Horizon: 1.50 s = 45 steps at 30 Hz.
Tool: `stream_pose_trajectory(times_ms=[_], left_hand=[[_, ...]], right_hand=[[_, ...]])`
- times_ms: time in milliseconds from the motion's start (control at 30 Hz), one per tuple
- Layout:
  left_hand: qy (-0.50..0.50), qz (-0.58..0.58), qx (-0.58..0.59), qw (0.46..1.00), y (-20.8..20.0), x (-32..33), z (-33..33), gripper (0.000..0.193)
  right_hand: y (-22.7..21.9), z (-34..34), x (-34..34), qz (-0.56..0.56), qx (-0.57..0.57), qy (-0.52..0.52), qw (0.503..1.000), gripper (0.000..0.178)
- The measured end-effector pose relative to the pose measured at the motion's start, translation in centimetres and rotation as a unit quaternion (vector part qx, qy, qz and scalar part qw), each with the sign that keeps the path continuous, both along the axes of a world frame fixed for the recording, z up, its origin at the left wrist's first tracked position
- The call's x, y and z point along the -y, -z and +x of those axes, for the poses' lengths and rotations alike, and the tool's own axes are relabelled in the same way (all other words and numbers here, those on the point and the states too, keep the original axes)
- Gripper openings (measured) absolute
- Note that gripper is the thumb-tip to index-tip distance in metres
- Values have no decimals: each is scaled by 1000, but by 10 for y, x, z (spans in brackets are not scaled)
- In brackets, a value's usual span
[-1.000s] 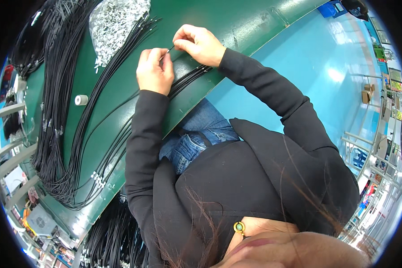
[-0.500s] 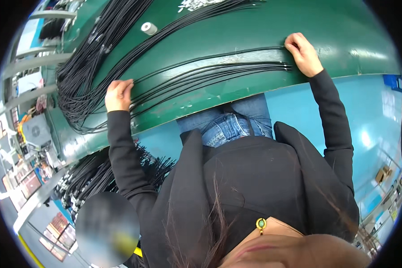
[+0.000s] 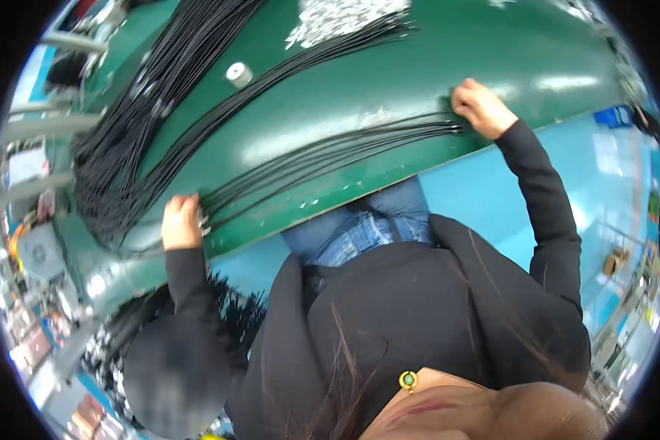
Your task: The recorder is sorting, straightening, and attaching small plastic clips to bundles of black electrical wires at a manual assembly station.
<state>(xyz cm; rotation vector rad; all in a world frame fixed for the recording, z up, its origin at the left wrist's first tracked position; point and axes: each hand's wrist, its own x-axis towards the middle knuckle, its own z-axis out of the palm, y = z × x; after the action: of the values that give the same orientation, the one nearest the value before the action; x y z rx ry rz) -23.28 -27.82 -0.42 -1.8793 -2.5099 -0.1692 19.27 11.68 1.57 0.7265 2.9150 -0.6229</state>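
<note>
Both hands have spread apart, left hand [image 3: 180, 224] and right hand [image 3: 482, 108] fingers gripping cord bundle [image 3: 330, 154] ends near table edge [image 3: 389, 172].

A heap of small clear packets with white print [image 3: 345, 18] was seen at the far edge of the green table [image 3: 418, 66], touching the ends of black cords. A small brown box [image 3: 613, 262] was seen well off to the right, on the floor side. No screen could be made out, and any labels or signs were too blurred to tell.
</note>
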Motion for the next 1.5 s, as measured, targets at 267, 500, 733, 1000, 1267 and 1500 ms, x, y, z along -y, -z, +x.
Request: stream_pose_trajectory(times_ms=[267, 500, 733, 1000, 1267, 1500], left_hand=[[-60, 21, 25, 998, -17, -8, 26, 17], [-32, 167, 44, 984, -24, -129, 65, 21], [-26, 88, -139, 986, 12, -172, 58, 18], [23, 102, -136, 985, 2, -159, 72, 10], [6, 103, -117, 988, 8, -185, 73, 7], [-157, 126, -162, 966, -3, -184, 72, 19]], right_hand=[[-16, -174, -68, 147, -180, -85, 969, 16], [19, -259, -84, 311, -26, 34, 950, 25], [70, -264, -166, 421, -40, -59, 904, 21], [71, -264, -185, 284, -115, 25, 951, 13], [49, -263, -162, -727, -445, 374, 365, 7], [66, -236, -170, -859, -320, 198, 346, 7]])
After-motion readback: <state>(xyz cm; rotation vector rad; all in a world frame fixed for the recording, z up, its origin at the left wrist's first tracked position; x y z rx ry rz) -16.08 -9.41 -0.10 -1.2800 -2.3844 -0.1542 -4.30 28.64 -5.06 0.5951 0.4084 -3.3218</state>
